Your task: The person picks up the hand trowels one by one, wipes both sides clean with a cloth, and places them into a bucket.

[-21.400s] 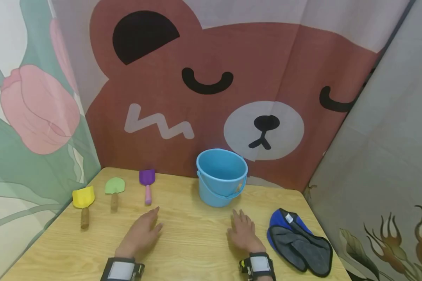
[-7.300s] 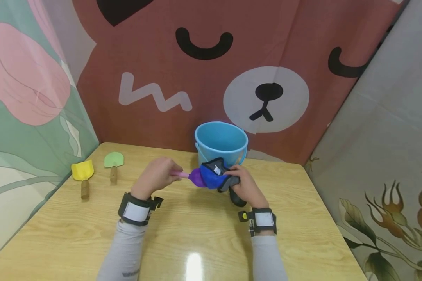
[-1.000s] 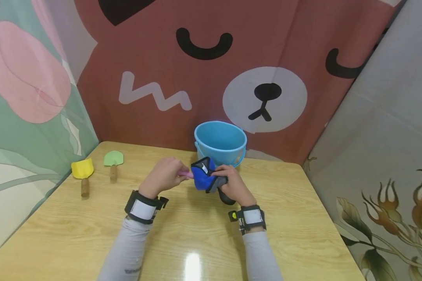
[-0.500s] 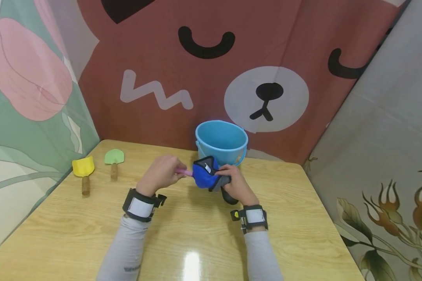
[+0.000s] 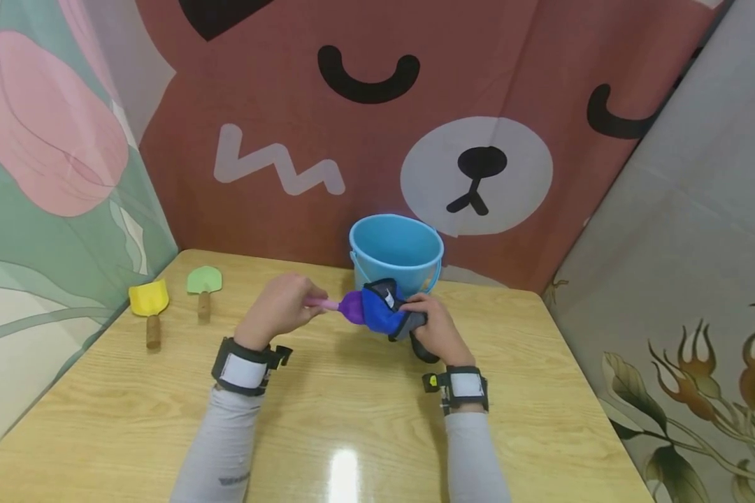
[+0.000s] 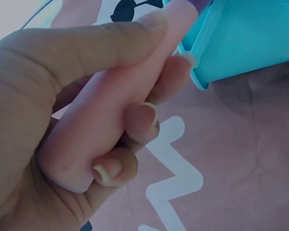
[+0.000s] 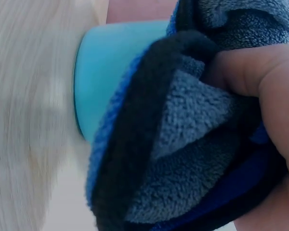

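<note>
In the head view my left hand [image 5: 281, 309] grips the pink handle of a toy shovel [image 5: 352, 307], its purple blade pointing right. The left wrist view shows fingers curled round the pink handle [image 6: 101, 115]. My right hand [image 5: 439, 327] holds a bunched cleaning cloth [image 5: 382, 316], blue on one side and grey on the other with black edging. It wraps over the end of the blade, hiding the tip. Close up, in the right wrist view, thumb and fingers pinch the folded cloth [image 7: 188, 125]. Just behind both stands a light blue bucket [image 5: 393, 241].
A yellow shovel [image 5: 149, 299] and a green shovel [image 5: 204, 281], both with brown handles, lie at the left of the wooden table [image 5: 327, 419]. A curtain [image 5: 258, 209] with a bear print hangs right behind the table's back edge.
Over the last second the cloth has slid right along the shovel, so the purple blade shows again. My hands have moved apart, left hand leftward and right hand rightward.
</note>
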Motion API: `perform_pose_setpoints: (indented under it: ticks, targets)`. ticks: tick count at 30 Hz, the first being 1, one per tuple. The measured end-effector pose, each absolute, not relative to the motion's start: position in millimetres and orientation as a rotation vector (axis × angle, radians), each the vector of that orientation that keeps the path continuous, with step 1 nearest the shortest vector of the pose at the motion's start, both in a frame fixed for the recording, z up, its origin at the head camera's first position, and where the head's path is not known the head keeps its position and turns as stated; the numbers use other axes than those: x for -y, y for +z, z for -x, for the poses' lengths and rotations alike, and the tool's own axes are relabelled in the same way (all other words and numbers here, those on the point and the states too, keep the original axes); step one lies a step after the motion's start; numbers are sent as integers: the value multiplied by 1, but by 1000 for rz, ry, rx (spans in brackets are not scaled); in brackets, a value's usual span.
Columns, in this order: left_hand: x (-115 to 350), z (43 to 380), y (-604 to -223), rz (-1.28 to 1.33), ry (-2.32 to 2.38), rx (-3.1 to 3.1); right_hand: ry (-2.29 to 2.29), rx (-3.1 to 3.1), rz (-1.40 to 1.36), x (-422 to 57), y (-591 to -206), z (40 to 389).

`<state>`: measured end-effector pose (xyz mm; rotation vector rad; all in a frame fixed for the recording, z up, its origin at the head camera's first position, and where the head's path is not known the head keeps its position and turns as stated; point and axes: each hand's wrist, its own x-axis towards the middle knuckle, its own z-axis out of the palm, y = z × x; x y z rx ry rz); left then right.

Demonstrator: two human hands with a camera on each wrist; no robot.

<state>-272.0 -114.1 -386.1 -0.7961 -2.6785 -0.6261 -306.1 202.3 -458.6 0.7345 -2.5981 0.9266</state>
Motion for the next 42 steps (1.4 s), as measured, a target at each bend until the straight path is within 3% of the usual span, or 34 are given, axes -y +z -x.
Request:
perform_pose_setpoints:
  ticks: [16, 42]
  targets:
    - [117, 272, -385, 774, -677, 2705, 1059, 2523, -605, -215, -447, 303]
    - [95, 276, -391, 888, -656, 2690, 879, 2423, -831, -179, -432, 295]
